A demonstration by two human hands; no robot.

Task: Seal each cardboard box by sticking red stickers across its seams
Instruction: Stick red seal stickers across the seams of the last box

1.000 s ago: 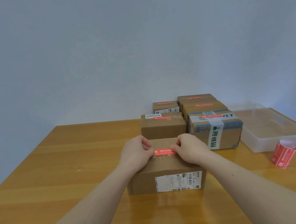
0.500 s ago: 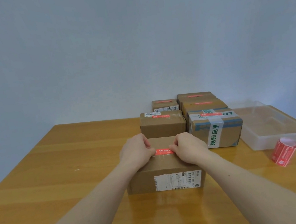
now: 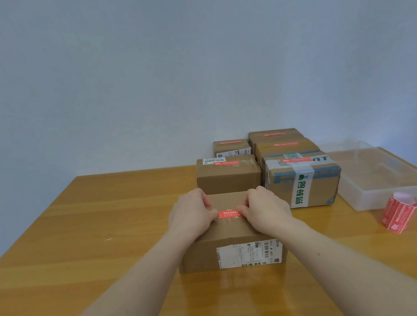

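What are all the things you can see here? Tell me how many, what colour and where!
cardboard boxes: six, brown; nearest one under the hands, five more in a cluster behind it, one with white tape bearing green characters
red stickers: one on the nearest box's top, one on each box behind
sticker roll: one, red, lying on the table at right
plastic tray: one, clear, right of the boxes
table: one, yellowish wood
wall: pale blue-grey, behind
left hand: fingers curled, thumb on the sticker's left end
right hand: fingers curled, thumb on its right end
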